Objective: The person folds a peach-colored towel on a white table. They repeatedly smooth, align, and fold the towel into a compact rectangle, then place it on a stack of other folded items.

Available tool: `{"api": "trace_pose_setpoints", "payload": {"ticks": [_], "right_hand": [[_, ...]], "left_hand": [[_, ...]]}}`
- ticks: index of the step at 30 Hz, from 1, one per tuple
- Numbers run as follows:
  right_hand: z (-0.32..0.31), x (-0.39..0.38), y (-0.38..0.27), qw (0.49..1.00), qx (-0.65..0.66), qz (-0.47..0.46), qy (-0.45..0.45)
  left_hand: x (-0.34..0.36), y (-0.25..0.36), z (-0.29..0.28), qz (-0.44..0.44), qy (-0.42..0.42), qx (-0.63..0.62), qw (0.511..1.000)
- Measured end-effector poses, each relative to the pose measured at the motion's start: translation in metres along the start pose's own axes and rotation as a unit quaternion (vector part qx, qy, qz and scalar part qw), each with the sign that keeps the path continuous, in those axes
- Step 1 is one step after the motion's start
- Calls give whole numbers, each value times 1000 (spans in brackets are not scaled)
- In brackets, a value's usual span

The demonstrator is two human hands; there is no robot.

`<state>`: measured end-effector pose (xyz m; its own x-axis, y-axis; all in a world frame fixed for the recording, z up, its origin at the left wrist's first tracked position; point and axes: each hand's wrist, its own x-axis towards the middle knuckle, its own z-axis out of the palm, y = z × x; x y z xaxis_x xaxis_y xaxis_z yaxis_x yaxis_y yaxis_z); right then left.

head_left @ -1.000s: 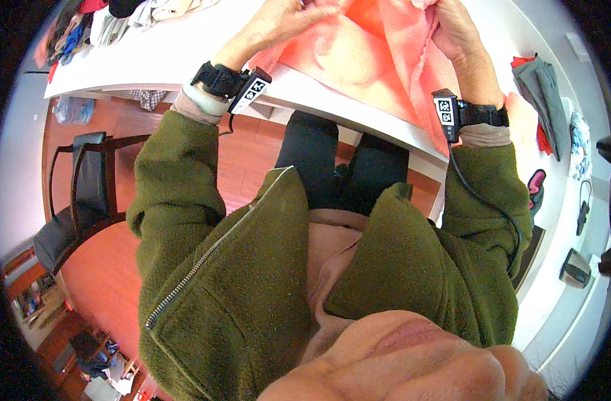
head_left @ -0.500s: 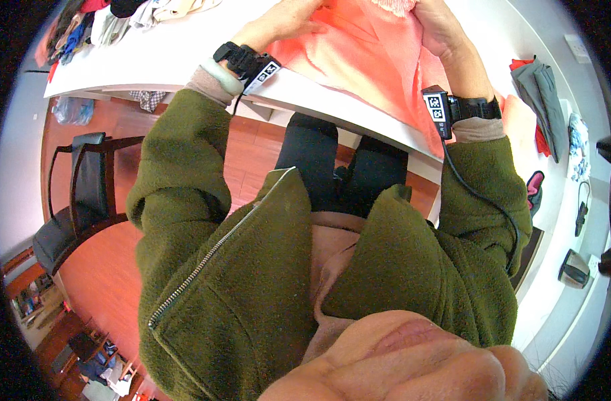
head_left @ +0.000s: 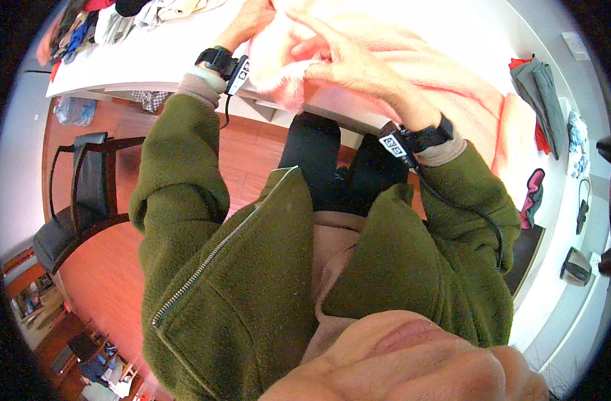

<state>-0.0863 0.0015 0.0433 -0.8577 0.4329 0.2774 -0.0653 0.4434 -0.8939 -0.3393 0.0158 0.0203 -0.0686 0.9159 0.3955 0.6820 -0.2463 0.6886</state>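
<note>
A soft pink fleece cloth (head_left: 412,50) lies spread across the white table, its right part reaching toward the table's right side. At its left, a fluffy edge (head_left: 286,85) droops over the table's front edge. My right hand (head_left: 342,61) rests over this left part, index finger stretched toward the upper left, thumb and other fingers apart against the fleece. My left hand (head_left: 253,19) is at the cloth's left margin, cut off by the top of the picture; its fingers are mostly hidden. Both wrists wear black straps with small tagged boxes.
Several folded clothes (head_left: 111,27) lie at the table's far left. Grey and red garments (head_left: 541,100) lie on the right, beside a blue-and-white floral cloth (head_left: 577,147) and a pink-and-black item (head_left: 533,194). A black chair (head_left: 88,194) stands on the left.
My right hand has swung left from the cloth's right side, bringing its fluffy edge over toward my left hand. The paler side of the fleece now faces up. My left hand has shifted slightly left.
</note>
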Motion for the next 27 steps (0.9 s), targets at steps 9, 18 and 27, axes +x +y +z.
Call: {"api": "trace_pose_setpoints", "payload": {"ticks": [9, 18, 27], "right_hand": [[3, -5, -23, 988, 68, 133, 31], [46, -13, -26, 994, 51, 99, 8], [74, -24, -13, 999, -32, -2, -38]], "left_hand": [[-7, 17, -30, -38, -232, -209, 949], [19, -20, -5, 136, 176, 219, 950], [-5, 21, -8, -104, -34, 225, 968]]}}
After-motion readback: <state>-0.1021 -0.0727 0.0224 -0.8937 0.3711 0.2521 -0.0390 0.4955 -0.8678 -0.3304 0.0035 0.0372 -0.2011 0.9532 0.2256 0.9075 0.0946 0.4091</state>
